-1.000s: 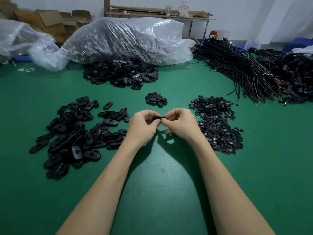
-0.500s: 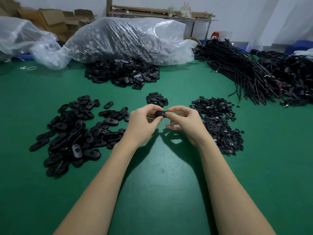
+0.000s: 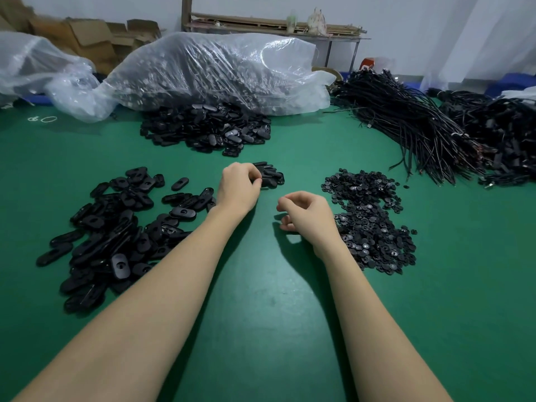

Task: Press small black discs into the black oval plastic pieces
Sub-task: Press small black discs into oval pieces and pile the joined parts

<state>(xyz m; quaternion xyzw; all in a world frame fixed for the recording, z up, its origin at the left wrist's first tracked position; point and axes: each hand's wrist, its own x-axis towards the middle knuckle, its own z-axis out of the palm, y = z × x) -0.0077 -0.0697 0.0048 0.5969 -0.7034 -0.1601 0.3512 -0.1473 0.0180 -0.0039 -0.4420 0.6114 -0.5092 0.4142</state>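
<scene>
My left hand (image 3: 239,187) reaches forward to a small pile of black oval pieces (image 3: 271,176); its curled fingertips pinch one black oval piece (image 3: 263,182) at the pile's near edge. My right hand (image 3: 307,217) hovers just above the green table (image 3: 261,300) with fingers loosely curled and nothing visible in them. A big heap of loose black oval pieces (image 3: 116,227) lies to the left of my left arm. The heap of small black discs (image 3: 368,219) lies right beside my right hand.
A larger mound of oval pieces (image 3: 206,127) sits at the back in front of a clear plastic bag (image 3: 220,71). Bundles of black cables (image 3: 420,123) fill the back right. Cardboard boxes (image 3: 87,39) stand at the far left.
My hands have come apart. The left one carried the oval piece forward to the small pile. The right one let go and drew back toward the discs.
</scene>
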